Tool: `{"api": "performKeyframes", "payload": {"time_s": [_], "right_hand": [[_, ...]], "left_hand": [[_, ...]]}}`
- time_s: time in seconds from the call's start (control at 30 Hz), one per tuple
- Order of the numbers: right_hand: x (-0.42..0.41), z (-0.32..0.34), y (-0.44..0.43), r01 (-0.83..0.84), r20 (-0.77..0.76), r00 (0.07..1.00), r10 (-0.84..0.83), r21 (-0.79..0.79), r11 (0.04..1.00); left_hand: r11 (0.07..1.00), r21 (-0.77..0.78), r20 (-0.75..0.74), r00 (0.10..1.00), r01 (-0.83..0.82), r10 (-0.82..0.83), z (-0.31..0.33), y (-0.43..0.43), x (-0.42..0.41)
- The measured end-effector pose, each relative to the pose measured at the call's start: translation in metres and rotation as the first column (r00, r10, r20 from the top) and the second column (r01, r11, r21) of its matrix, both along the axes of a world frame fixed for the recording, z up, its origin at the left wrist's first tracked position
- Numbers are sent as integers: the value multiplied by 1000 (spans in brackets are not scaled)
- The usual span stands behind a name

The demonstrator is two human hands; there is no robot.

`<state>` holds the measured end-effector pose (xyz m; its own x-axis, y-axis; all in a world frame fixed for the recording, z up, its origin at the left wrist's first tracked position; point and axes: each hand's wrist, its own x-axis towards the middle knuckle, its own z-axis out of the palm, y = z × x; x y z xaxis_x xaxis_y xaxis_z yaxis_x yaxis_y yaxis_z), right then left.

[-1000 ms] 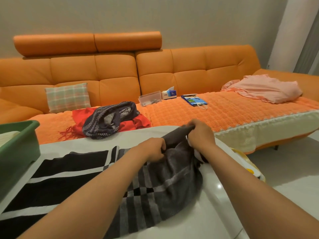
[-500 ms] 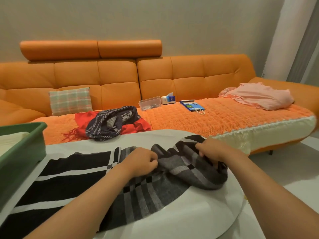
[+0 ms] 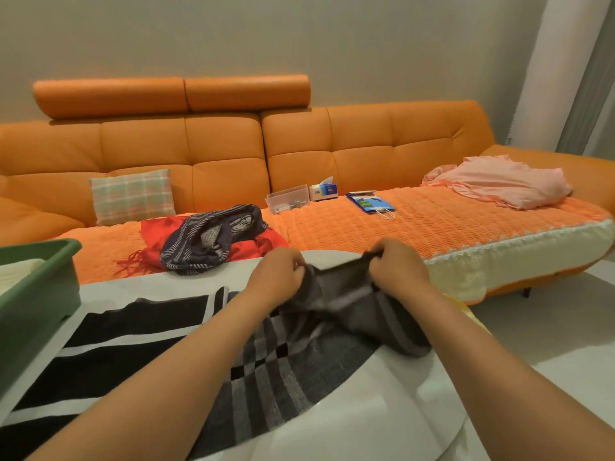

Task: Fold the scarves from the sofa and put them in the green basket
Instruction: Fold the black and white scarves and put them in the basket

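Hands first: the left hand (image 3: 278, 277) and the right hand (image 3: 399, 271) are a little apart, each curled tight on the far edge of the grey checked scarf (image 3: 299, 361), holding that edge bunched above the white table (image 3: 366, 427); the rest of the scarf lies spread along the table toward the person, its black and white bands running off to the left; the green basket (image 3: 40, 252) stands at the left by the table's end, with something pale inside it; behind the table, on the orange sofa (image 3: 199, 144), a navy striped scarf (image 3: 206, 241) lies heaped on a fringed red scarf (image 3: 156, 231); a plaid cushion (image 3: 133, 196) leans on the backrest just beside them; farther right on the seat sit a clear box (image 3: 288, 198), a tissue box (image 3: 324, 191) and a blue bag (image 3: 369, 202); a crumpled pink cloth (image 3: 499, 184) lies well apart at the far end.
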<state>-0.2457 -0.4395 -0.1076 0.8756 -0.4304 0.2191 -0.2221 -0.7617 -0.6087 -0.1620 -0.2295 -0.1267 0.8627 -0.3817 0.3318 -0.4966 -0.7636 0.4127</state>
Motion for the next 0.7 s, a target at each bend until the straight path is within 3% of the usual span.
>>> {"api": "performKeyframes", "payload": {"time_s": [0.07,0.1,0.17,0.2,0.27,0.33,0.4,0.43,0.57,0.63,0.7], "right_hand": [[5,8,-5,108,286,937,-199,305,946],[8,11,-6,97,345,901,-262,429,898],[12,16,-6,-5,365,905,-217,520,854],[13,15,-3,-52,330,935,-130,491,870],[13,11,6,-109,181,982,47,346,932],[14,0,15,-100,127,987,94,43,994],[13,-7,29,-161,183,960,211,-252,954],[10,-8,37,-258,158,937,313,-293,921],[-8,-17,69,-580,-201,809,552,-125,805],[-16,-28,74,-620,-365,754,546,-119,776],[-26,-36,71,-576,-482,732,481,-61,815]], "left_hand": [[948,-299,-150,987,-106,63,12,-6,8],[875,-452,-273,961,-174,51,16,-10,11],[717,-643,-442,895,-269,-60,17,-16,15],[691,-669,-476,871,-272,-119,14,-16,16],[774,-609,-476,861,-173,-182,1,-13,10],[882,-469,-413,895,-49,-170,-11,-7,1],[946,-325,-261,963,-20,-70,-24,-2,-8],[965,-261,-172,985,-34,-12,-30,1,-13],[992,-34,7,993,-117,118,-48,23,-29],[980,153,51,991,-131,124,-51,32,-38],[962,226,51,989,-150,142,-54,42,-47]]}}
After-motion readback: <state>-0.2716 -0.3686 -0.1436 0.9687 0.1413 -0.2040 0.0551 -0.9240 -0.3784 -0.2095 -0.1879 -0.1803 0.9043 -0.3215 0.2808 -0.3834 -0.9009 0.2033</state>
